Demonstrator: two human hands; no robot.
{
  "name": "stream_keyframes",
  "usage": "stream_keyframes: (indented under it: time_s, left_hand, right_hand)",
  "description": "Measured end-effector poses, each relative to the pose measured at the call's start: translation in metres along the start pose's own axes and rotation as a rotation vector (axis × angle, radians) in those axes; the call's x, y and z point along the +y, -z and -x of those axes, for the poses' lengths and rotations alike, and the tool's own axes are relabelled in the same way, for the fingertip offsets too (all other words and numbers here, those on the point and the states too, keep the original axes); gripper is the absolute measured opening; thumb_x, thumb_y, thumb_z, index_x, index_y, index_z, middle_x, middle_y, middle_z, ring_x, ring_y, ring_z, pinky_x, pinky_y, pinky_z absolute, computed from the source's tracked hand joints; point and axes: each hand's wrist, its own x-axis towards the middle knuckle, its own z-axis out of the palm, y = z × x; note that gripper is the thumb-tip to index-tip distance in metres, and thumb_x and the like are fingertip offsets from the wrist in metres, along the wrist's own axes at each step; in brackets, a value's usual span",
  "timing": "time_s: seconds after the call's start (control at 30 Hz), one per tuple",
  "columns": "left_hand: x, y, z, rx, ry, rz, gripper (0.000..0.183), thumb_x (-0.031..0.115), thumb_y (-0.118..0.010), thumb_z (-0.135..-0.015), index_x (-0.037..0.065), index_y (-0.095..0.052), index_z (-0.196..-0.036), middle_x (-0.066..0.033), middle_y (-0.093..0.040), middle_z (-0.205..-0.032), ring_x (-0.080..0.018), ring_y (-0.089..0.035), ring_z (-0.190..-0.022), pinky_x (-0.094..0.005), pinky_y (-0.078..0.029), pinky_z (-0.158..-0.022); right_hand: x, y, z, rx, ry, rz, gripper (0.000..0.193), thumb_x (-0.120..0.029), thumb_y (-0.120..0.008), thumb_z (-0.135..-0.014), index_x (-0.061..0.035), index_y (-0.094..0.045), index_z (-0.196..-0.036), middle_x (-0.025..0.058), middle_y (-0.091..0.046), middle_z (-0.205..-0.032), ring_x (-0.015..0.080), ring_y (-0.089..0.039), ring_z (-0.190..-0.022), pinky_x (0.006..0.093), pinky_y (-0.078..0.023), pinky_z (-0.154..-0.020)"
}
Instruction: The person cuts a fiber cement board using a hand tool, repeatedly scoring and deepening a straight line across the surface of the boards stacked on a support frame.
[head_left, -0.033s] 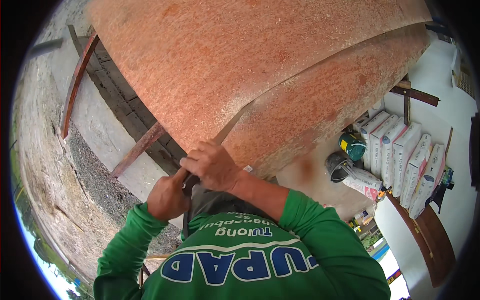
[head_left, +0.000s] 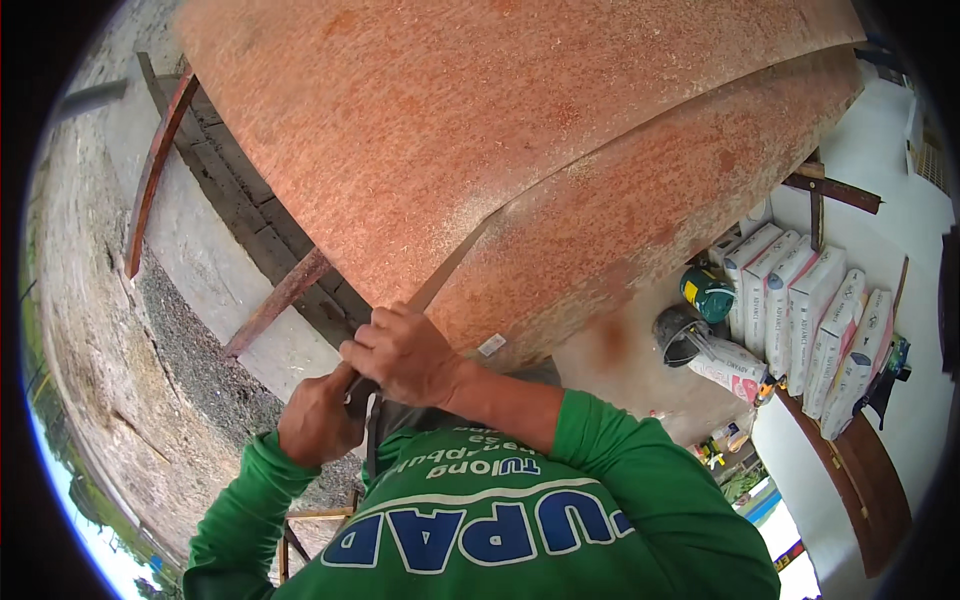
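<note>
A handsaw blade [head_left: 450, 265] lies along the near end of a long cut in a reddish plywood sheet [head_left: 400, 130]. My left hand [head_left: 325, 420] is closed around the dark saw handle [head_left: 360, 397] close to my body. Just above it, my right hand [head_left: 405, 355] is wrapped around the handle end of the saw, its fingers over the top. The cut runs from the blade to the far right edge, splitting the sheet into a large left part and a narrower right strip [head_left: 640, 215]. Pale sawdust is scattered beside the cut.
Reddish wooden supports [head_left: 280, 300] stand under the sheet's left side. On the right are stacked white sacks [head_left: 815, 290], a dark bucket [head_left: 680, 335] and a green container [head_left: 707, 292]. Gravel [head_left: 195, 335] covers ground at the left. A small white label [head_left: 492, 345] sits on the strip.
Both hands have drawn the saw back toward my body, down and slightly left. The label on the strip shows more fully beside my right wrist.
</note>
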Motion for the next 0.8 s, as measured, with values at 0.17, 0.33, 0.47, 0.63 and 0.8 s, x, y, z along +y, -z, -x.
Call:
stream_keyframes:
  time_s: [0.17,0.33,0.47,0.63,0.8]
  left_hand:
    - [-0.005,-0.009,-0.05,0.024,-0.063,-0.035,0.028,0.006,-0.055,-0.071,0.002,-0.053,-0.099,-0.0246,-0.058,-0.065,-0.0419,-0.059,-0.061,-0.0492,-0.048,-0.058]
    - [0.005,-0.047,-0.152,0.07,-0.122,-0.097,0.032,0.005,-0.054,-0.067,-0.005,-0.05,-0.097,-0.028,-0.057,-0.066,-0.0437,-0.058,-0.064,-0.0502,-0.047,-0.059]
    - [0.007,-0.004,-0.036,-0.028,0.015,-0.028,0.032,0.003,-0.056,-0.069,0.003,-0.052,-0.101,-0.0253,-0.057,-0.063,-0.0434,-0.058,-0.062,-0.0501,-0.047,-0.057]
    - [0.0,0.01,0.036,0.046,0.045,-0.075,0.033,0.0,-0.056,-0.069,0.004,-0.052,-0.102,-0.0227,-0.058,-0.062,-0.0409,-0.059,-0.058,-0.0479,-0.047,-0.05]
    - [0.001,-0.039,-0.144,0.055,-0.104,-0.139,0.033,0.005,-0.055,-0.069,-0.001,-0.049,-0.101,-0.0262,-0.057,-0.063,-0.0443,-0.058,-0.061,-0.0509,-0.047,-0.059]
  right_hand:
    - [0.052,0.005,-0.005,0.01,0.008,-0.03,0.015,-0.022,-0.065,-0.06,-0.0122,-0.056,-0.068,0.0003,-0.051,-0.062,0.0193,-0.053,-0.065,0.0335,-0.044,-0.06]
    - [0.147,0.031,0.01,-0.022,-0.022,0.043,0.031,-0.029,-0.074,-0.052,-0.0159,-0.062,-0.078,-0.0016,-0.06,-0.072,0.0201,-0.054,-0.068,0.0338,-0.044,-0.063]
    - [0.043,0.013,-0.001,-0.039,0.033,-0.039,0.015,-0.022,-0.064,-0.061,-0.0119,-0.056,-0.069,0.0002,-0.052,-0.064,0.0195,-0.052,-0.067,0.0328,-0.042,-0.061]
    - [-0.023,-0.002,-0.014,-0.015,0.136,-0.08,0.01,-0.02,-0.056,-0.067,-0.0111,-0.053,-0.064,-0.0004,-0.046,-0.059,0.0166,-0.05,-0.064,0.0296,-0.042,-0.057]
    - [0.141,0.032,-0.002,-0.02,-0.025,0.161,0.026,-0.031,-0.072,-0.054,-0.0171,-0.062,-0.073,-0.0033,-0.056,-0.063,0.0172,-0.054,-0.065,0.0318,-0.044,-0.064]
